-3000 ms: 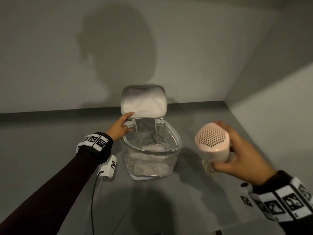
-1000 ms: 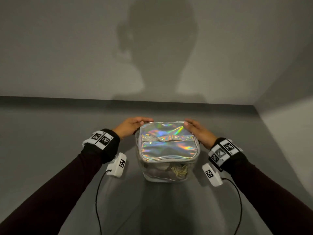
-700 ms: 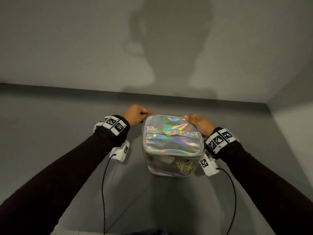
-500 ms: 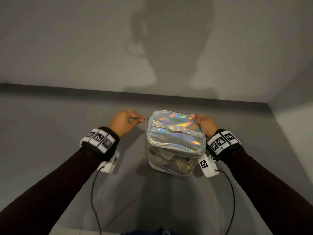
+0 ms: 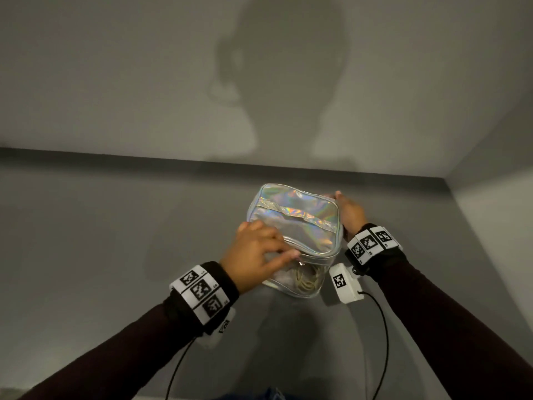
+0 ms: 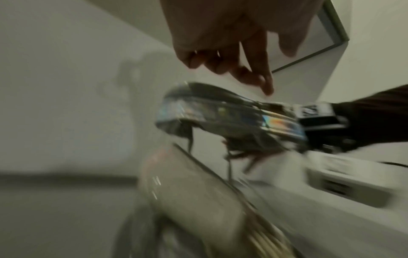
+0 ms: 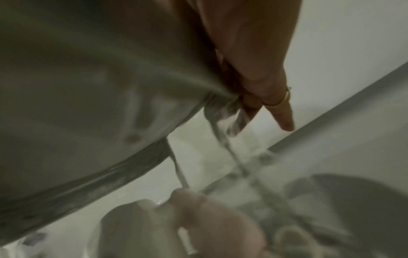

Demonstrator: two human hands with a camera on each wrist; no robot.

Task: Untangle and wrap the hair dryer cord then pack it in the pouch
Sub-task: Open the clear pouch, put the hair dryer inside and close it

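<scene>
The left hand (image 5: 253, 255) lies over the near-left corner of the pouch (image 5: 291, 238), thumb and forefinger pinched together at the lid's near edge, apparently on the zipper pull (image 5: 300, 263), though the blur keeps that uncertain. The pouch stands on the grey table (image 5: 115, 241), slightly tilted, its iridescent lid (image 5: 300, 215) down over clear soft walls; through the near wall the coiled cord (image 5: 305, 281) shows, so the hair dryer is already inside. It looks light, with floppy, slick walls that buckle under a pull, so it is best braced at the stiffer lid seam. On the right, the right hand (image 5: 349, 212) holds the lid's far-right corner, fingers curled around the edge.
</scene>
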